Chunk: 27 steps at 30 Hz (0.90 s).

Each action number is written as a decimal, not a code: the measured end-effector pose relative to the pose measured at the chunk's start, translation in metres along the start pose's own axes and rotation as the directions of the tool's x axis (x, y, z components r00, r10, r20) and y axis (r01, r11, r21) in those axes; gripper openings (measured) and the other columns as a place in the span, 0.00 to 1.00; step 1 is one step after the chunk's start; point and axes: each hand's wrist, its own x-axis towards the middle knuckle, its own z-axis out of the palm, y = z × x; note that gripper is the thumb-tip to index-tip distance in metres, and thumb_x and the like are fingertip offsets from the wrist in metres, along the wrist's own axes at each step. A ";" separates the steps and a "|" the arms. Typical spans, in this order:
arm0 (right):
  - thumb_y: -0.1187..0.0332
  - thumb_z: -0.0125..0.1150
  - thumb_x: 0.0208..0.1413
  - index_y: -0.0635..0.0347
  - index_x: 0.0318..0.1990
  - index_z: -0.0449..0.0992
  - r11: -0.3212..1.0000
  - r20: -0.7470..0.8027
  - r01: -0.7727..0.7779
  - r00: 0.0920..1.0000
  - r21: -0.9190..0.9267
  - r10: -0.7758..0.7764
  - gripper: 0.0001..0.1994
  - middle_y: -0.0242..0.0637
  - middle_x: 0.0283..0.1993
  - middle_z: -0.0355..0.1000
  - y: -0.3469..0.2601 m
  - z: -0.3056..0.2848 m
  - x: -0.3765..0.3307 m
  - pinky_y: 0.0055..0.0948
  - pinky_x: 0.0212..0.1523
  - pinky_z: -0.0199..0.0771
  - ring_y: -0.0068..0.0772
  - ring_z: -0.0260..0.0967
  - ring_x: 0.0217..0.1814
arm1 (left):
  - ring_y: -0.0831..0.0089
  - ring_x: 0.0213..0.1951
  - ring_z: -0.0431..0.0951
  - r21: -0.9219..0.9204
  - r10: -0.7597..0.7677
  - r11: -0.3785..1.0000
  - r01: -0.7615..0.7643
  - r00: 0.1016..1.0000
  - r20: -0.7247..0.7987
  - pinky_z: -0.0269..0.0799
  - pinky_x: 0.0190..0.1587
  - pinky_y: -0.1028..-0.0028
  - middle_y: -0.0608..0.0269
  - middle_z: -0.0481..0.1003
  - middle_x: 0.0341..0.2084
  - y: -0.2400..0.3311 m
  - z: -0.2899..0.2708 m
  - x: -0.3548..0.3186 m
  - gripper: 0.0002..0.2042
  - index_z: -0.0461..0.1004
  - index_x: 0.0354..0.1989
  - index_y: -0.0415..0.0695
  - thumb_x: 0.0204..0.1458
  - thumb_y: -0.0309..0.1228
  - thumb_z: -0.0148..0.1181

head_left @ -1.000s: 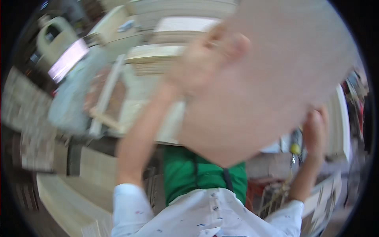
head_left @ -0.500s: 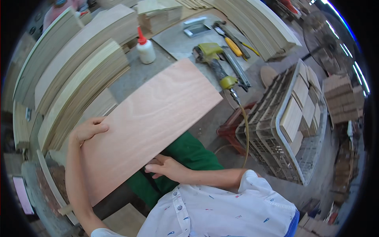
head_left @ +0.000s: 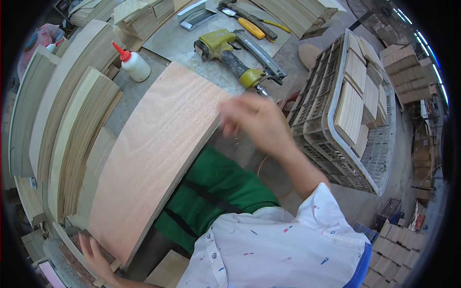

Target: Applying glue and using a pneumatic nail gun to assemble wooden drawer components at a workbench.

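left hand (head_left: 93, 254) grips the near end of the reddish plywood panel (head_left: 153, 153); my right hand (head_left: 257, 122), fingers spread and blurred, hovers just past its far edge, below the yellow nail gun (head_left: 230, 50).

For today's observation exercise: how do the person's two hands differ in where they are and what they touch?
The left hand sits low at the near end of the reddish-brown wooden panel, fingers on its edge. The right hand is higher, at the panel's far right edge, blurred, fingers spread; contact is unclear. Both are bare and neither grips a tool.
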 end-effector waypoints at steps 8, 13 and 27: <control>0.66 0.57 0.52 0.68 0.36 0.78 0.839 0.099 0.097 0.994 -0.535 -0.052 0.12 0.39 0.26 0.74 0.009 -0.033 0.071 0.26 0.31 0.72 0.27 0.72 0.27 | 0.67 0.56 0.68 -0.382 -0.452 0.811 0.442 0.889 0.070 0.62 0.56 0.71 0.52 0.67 0.56 -0.078 0.003 -0.070 0.27 0.62 0.62 0.37 0.59 0.42 0.54; 0.67 0.58 0.51 0.67 0.33 0.79 0.797 0.163 0.075 0.986 -0.599 0.029 0.10 0.33 0.24 0.74 -0.004 -0.034 0.097 0.22 0.27 0.73 0.23 0.72 0.23 | 0.75 0.46 0.72 -0.482 -0.337 0.805 0.346 0.935 0.108 0.68 0.49 0.74 0.58 0.72 0.48 -0.059 0.016 -0.055 0.25 0.65 0.58 0.33 0.58 0.39 0.57; 0.82 0.55 0.43 0.77 0.24 0.76 0.561 0.286 0.109 0.928 -0.821 0.239 0.04 0.50 0.22 0.74 -0.036 -0.011 0.124 0.32 0.18 0.78 0.38 0.76 0.20 | 0.77 0.38 0.74 -0.428 -0.291 0.851 0.305 0.952 0.098 0.71 0.41 0.78 0.58 0.75 0.40 -0.052 0.022 -0.050 0.21 0.69 0.51 0.29 0.55 0.33 0.60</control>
